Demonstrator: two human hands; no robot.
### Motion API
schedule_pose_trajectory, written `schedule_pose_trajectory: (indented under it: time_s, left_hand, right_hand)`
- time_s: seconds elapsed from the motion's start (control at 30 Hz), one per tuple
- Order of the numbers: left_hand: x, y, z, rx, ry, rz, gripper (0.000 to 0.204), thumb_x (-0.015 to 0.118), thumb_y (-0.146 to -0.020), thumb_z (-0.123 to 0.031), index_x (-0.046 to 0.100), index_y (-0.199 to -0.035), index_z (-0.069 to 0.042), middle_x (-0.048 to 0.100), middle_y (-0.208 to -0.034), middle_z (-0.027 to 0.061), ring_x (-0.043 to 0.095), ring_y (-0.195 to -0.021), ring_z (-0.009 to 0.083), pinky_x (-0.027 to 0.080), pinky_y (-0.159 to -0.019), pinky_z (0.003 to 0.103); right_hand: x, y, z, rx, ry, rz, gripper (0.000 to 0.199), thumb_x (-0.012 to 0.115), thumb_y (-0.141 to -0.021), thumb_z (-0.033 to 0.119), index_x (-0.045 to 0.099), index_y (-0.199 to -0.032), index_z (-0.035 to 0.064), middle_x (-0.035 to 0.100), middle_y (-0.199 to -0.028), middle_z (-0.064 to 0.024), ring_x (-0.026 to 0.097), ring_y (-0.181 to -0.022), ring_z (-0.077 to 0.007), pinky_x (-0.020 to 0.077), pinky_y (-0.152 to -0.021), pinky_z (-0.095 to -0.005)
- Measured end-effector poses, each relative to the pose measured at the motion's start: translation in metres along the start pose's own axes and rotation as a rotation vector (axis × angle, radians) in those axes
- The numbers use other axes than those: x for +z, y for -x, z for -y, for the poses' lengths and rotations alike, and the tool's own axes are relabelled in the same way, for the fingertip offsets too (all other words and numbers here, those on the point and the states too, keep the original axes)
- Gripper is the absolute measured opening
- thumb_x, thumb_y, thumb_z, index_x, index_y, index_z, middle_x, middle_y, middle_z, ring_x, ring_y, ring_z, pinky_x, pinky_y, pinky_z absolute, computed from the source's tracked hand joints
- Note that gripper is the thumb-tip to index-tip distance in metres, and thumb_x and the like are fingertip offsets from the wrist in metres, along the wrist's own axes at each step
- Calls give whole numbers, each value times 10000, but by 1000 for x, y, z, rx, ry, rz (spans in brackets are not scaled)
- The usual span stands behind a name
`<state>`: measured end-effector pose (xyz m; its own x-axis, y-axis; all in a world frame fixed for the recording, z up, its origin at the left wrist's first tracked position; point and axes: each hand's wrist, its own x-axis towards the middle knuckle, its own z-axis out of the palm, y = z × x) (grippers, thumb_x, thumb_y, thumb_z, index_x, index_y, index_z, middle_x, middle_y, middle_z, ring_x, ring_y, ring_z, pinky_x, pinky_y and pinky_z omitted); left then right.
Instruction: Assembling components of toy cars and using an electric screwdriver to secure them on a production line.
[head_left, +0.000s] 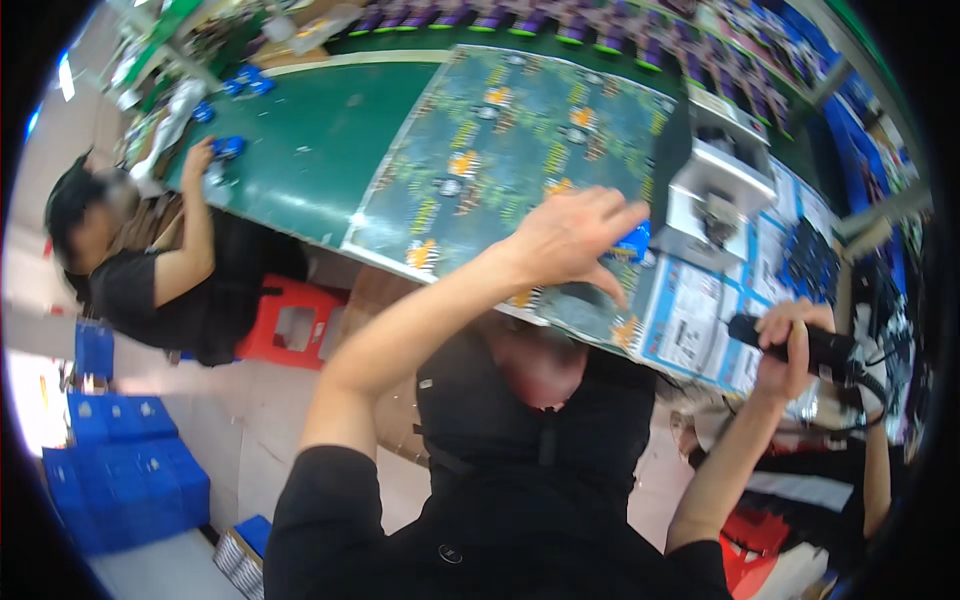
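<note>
My left hand [575, 238] is over the patterned sheet [410, 195] on the bench, thumb and fingers apart. Right beside its fingertips lies a small blue packet [633, 244], partly covered by the fingers; I see no grip on it. On the right, my right hand [785, 340] is wrapped around a black handheld device [825, 349] with a coiled cord, held above the bench's front edge. Between the hands, white-and-blue printed sheets [685, 312] lie on the bench. Behind them stands a silver-grey metal machine [705, 215].
A row of purple-and-black items [530, 22] lines the back. Black pieces [808, 262] are piled at right. To the left, a co-worker [165, 260] handles a blue packet [228, 148] at the green bench [320, 140]. A red stool [285, 322] and blue boxes [130, 475] stand below.
</note>
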<state>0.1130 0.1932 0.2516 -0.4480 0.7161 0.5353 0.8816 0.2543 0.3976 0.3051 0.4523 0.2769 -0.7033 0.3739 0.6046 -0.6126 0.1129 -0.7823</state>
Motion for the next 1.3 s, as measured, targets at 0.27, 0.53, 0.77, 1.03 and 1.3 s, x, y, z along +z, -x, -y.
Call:
schedule_pose_trajectory:
  time_s: [0.27,0.53,0.77,1.03,1.3]
  left_hand:
    - [-126,69,112,148,-715,424,1065,683,-626,-728,399,-1454,-121,468,-1370,136,445,-1287,322,253,-1116,579]
    - [-98,94,67,-6,-389,94,644,817,-703,-343,576,-1228,-58,514,-1358,174,495,-1259,358,397,-1035,507]
    - [72,-17,-74,246,340,-34,435,722,-772,-67,589,-1182,-8,571,-1267,192,553,-1170,386,450,-981,440]
    - [250,-185,-115,-376,723,-55,548,674,-859,-260,518,-1267,70,564,-1256,290,517,-1215,432,406,-1032,454]
    - [270,-249,-107,-738,450,433,762,827,-674,-443,583,-1212,40,652,-1192,213,628,-1127,345,447,-1004,424]
  right_hand:
    - [-31,9,-12,61,-10,-169,83,570,-907,73,495,-906,37,472,-664,-49,456,-562,-134,395,-579,-280]
    - [-28,10,-15,39,20,-152,72,567,-909,71,508,-928,35,466,-675,-41,438,-553,-117,378,-565,-249]
    - [-8,15,-28,88,-51,-318,202,658,-806,-54,535,-933,44,552,-691,-52,536,-532,-127,456,-509,-264]
    - [-33,18,-18,56,-143,-399,218,746,-806,29,567,-931,28,595,-706,-48,559,-545,-104,457,-512,-243]
    - [-13,26,-17,21,10,-321,265,852,-684,86,623,-803,27,570,-606,-3,551,-555,-64,437,-534,-224]
